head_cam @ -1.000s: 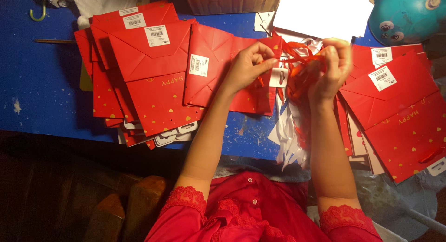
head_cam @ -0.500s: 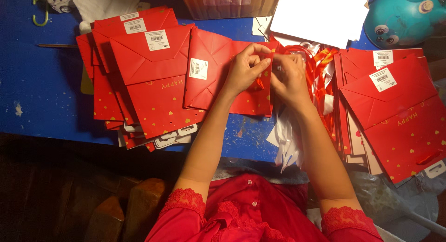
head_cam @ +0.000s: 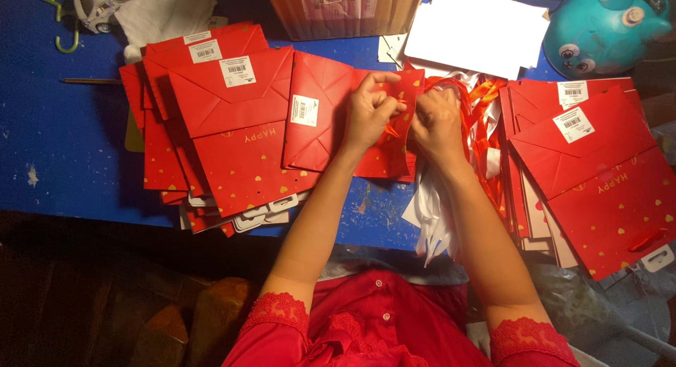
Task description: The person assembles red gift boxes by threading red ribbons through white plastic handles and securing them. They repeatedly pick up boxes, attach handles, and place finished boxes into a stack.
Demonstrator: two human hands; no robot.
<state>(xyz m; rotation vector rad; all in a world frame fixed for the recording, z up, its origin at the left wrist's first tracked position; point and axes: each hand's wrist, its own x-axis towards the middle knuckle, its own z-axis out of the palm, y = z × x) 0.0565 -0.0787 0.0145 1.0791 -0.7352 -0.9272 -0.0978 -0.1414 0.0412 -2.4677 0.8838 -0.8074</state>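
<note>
Blue and scuffed, the table (head_cam: 63,148) fills the upper half of the frame, crowded with flat red paper gift bags. Near the centre lies one red bag (head_cam: 331,117), folded flat, its top edge pointing right. The left hand (head_cam: 370,113) rests on that edge, fingers curled and pinching an orange ribbon (head_cam: 391,127) at the bag's rim. The right hand (head_cam: 438,124) sits just beside it, nearly touching, fingers bent and closed over the same spot; what it grips is hidden under the knuckles. Right of the hands, a loose heap of orange and white ribbons (head_cam: 486,120) spills toward the table's near edge. A stack of red bags (head_cam: 218,127) with white barcode labels lies at the left, another stack (head_cam: 598,177) at the right. White sheets (head_cam: 472,29) sit at the top, a teal toy (head_cam: 602,25) in the upper right corner.
</note>
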